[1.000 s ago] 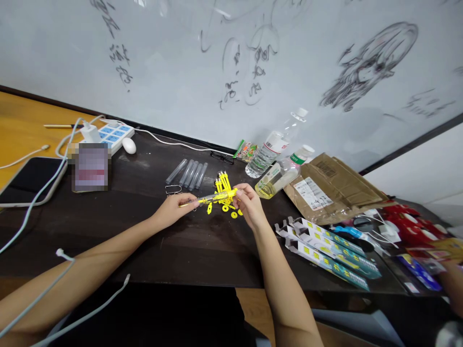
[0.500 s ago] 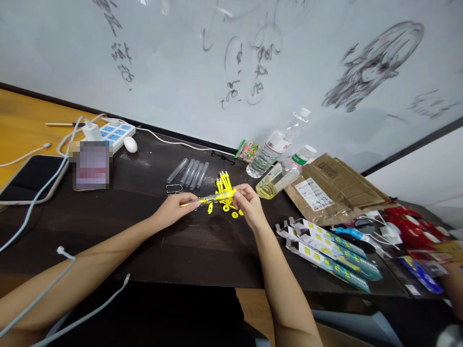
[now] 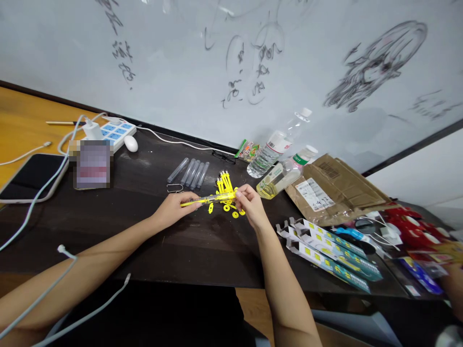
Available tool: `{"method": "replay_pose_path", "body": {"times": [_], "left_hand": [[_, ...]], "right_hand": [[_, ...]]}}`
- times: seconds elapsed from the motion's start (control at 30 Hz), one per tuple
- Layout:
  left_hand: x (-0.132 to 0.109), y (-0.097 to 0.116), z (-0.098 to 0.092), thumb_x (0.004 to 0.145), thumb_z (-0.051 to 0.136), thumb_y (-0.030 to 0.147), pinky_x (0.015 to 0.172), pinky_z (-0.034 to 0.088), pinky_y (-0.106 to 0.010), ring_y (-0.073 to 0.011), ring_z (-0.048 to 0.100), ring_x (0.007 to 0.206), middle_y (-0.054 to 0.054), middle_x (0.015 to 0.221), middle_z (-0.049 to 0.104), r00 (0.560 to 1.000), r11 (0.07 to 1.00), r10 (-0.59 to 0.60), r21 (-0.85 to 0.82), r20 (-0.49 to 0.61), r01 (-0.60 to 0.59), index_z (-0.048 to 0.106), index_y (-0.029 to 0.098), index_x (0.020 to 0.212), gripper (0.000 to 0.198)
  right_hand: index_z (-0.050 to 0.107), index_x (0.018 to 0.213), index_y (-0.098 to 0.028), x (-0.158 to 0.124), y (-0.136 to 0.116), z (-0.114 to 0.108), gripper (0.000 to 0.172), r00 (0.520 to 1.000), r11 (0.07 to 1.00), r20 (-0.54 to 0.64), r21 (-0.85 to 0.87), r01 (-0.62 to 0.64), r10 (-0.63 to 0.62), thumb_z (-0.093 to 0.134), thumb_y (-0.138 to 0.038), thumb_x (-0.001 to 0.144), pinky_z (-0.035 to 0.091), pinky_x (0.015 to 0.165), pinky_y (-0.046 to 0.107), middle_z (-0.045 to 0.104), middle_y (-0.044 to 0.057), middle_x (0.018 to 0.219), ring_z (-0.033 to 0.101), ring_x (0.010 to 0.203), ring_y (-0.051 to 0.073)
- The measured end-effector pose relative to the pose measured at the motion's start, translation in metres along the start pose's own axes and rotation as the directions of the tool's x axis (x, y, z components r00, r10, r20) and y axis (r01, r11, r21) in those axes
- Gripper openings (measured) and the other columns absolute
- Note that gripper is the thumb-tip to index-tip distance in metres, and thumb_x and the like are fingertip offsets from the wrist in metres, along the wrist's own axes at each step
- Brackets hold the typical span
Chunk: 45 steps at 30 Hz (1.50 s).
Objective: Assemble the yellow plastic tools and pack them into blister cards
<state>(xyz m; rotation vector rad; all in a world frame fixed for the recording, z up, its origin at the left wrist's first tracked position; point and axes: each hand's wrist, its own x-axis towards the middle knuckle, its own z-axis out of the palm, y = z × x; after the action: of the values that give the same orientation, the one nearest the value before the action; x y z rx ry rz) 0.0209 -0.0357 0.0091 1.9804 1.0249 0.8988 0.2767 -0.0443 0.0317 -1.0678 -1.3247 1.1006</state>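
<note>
Yellow and clear plastic: one slender tube assembly (image 3: 212, 198), held between both hands, over the surface (image 3: 217, 255) and across the near side of the loose parts.

Grip, left hand (image 3: 177, 206): pinched closed, thumb and fingers around the assembly's left end, where a thin yellow length shows.

Grip, right hand (image 3: 250, 203): fingertips drawn together on the yellow right end; we cannot tell how firmly.

Step in hand, by our judgement: fitting or adjusting the yellow part at the tube's right end. Whether it is fully seated we cannot tell. The next move, as we read it, calls for the left hand to steady the tube while the right works the yellow end in line with it.

Stock behind the hands: upright-tipped yellow pieces (image 3: 225, 180), bunched together; small yellow rings (image 3: 235, 215), lying near the right hand; five clear tubes (image 3: 195, 173), set side by side; one bent wire piece (image 3: 175, 188), just in front of those tubes.

Right of the hands: printed cartons (image 3: 329, 258), a parcel (image 3: 334, 190) and two bottles, clear (image 3: 269, 149) and yellowish (image 3: 282, 176).
</note>
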Motion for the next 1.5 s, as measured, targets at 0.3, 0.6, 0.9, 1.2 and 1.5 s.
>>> {"method": "replay_pose_path", "body": {"times": [0.3,0.6,0.9,1.2,1.5], "left_hand": [[-0.0002,-0.0001,0.0013,0.083,0.055,0.045,0.075,0.044,-0.026,-0.0180,0.062,0.084,-0.002,0.097,0.070,1.000,1.000,-0.004,0.010,0.004,0.004,0.067,0.019,0.095,0.031],[-0.0004,0.0005,0.0009,0.083,0.054,0.045,0.071,0.043,-0.025,-0.0167,0.061,0.081,-0.001,0.093,0.070,1.000,1.000,0.010,0.022,-0.004,-0.010,0.067,0.018,0.094,0.031],[0.0011,-0.0010,0.0022,0.082,0.055,0.045,0.071,0.043,-0.026,-0.0166,0.060,0.078,-0.002,0.089,0.069,0.999,0.997,-0.045,-0.061,-0.006,0.045,0.068,0.017,0.091,0.033],[0.0010,-0.0001,0.0022,0.083,0.054,0.047,0.071,0.043,-0.026,-0.0154,0.059,0.076,-0.003,0.084,0.068,0.998,0.989,-0.069,-0.128,0.010,0.070,0.068,0.016,0.088,0.034],[0.0013,-0.0037,0.0044,0.081,0.056,0.047,0.070,0.044,-0.026,-0.0172,0.060,0.078,-0.003,0.086,0.069,0.998,0.992,-0.062,-0.114,-0.007,0.061,0.069,0.017,0.090,0.034]], "right_hand": [[0.040,0.067,-0.020,-0.0019,-0.0019,0.0048,0.040,0.997,0.997,0.016,0.009,-0.076,0.076,0.066,-0.050,0.075,0.019,0.034,0.014,0.046,-0.008,0.050,0.029,0.036,0.002],[0.045,0.071,-0.020,-0.0013,-0.0002,0.0052,0.036,0.999,0.999,0.014,-0.026,-0.046,0.047,0.066,-0.049,0.074,0.022,0.034,0.014,0.048,-0.008,0.051,0.033,0.036,0.003],[0.055,0.083,-0.019,-0.0005,0.0006,0.0024,0.026,0.998,0.998,0.026,0.030,0.052,-0.052,0.070,-0.038,0.073,0.032,0.040,0.018,0.049,-0.006,0.057,0.040,0.043,0.005],[0.062,0.095,-0.022,-0.0010,0.0001,-0.0024,0.025,0.988,0.990,0.062,0.014,0.140,-0.141,0.071,-0.032,0.074,0.037,0.045,0.020,0.051,-0.004,0.064,0.044,0.052,0.008],[0.058,0.084,-0.020,-0.0013,-0.0014,-0.0004,0.025,0.994,0.995,0.044,-0.014,0.101,-0.100,0.071,-0.037,0.072,0.035,0.042,0.019,0.051,-0.005,0.058,0.043,0.046,0.007]]}}
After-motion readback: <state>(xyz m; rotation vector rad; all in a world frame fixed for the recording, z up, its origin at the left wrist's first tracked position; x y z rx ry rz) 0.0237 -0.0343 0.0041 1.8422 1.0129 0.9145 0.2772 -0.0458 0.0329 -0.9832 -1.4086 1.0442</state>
